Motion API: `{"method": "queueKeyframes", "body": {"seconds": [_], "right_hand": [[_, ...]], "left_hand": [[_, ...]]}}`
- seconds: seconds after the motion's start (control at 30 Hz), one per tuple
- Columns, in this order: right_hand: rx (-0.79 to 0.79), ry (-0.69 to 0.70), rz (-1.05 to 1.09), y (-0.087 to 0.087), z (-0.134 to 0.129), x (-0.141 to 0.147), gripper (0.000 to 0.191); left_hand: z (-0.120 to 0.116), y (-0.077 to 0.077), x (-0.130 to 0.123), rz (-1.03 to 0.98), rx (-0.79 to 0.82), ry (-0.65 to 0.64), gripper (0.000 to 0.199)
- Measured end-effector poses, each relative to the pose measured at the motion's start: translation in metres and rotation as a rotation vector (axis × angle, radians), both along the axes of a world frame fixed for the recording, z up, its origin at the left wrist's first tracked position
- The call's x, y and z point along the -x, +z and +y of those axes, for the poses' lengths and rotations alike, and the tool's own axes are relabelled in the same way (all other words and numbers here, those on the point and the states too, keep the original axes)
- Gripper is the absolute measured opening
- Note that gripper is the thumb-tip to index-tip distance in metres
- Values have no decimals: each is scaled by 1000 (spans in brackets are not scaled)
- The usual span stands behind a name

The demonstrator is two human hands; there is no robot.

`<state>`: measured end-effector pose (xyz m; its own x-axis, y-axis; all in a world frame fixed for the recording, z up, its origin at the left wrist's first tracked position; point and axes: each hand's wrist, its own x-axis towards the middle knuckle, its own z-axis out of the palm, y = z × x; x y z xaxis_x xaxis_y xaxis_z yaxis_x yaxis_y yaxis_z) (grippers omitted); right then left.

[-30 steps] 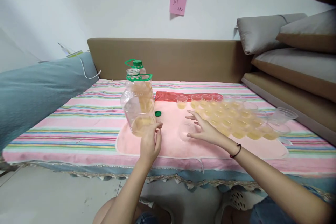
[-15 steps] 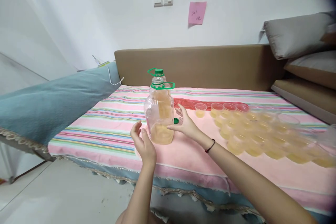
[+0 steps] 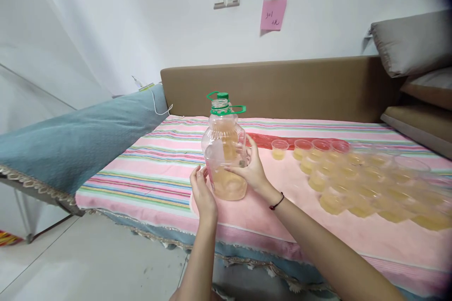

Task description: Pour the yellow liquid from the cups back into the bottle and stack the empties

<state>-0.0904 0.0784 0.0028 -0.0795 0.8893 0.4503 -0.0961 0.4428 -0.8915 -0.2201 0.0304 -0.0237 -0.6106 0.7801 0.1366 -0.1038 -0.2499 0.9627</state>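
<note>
A clear plastic jug (image 3: pixel 226 181) with pale yellow liquid in its lower part stands upright, its mouth uncapped and a green handle ring round the neck. Close behind it is another jug with a green cap (image 3: pixel 222 96). My right hand (image 3: pixel 253 167) is wrapped round the right side of the front jug. On the left, my left hand (image 3: pixel 204 193) rests against its lower side with curved fingers. Clear cups (image 3: pixel 332 200) of yellow liquid stand in rows to the right, and one cup (image 3: pixel 279 149) stands apart from them.
A red plastic sheet (image 3: pixel 263 141) lies behind the cups. The striped cloth (image 3: pixel 141 169) covers the bed. A brown headboard (image 3: pixel 268 89) runs along the wall. Grey cushions (image 3: pixel 413 40) are stacked at the right, and a blue-covered armrest (image 3: pixel 106 127) is at the left.
Both hands have closed in on the front jug; my right hand has taken hold of its side and my left hand has come against it. The view has shifted slightly.
</note>
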Motion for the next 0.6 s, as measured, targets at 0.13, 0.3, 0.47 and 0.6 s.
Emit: {"method": "queueKeyframes", "body": {"seconds": [0.13,0.3,0.47,0.6], "right_hand": [[-12,33,-14,25,-24,-21,119],[37,6,-7,40,-67,-52,117],[32,-128,-103,32,-108,-81,114],[-52,-166,-161,37,-144,-126,108]], "left_hand": [[-3,3,6,164,-141,-237,64],[-26,19,-6,319,-209,-620,98],[-51,31,-36,334,-217,-822,96],[-65,24,-60,289,-239,-888,85]]}}
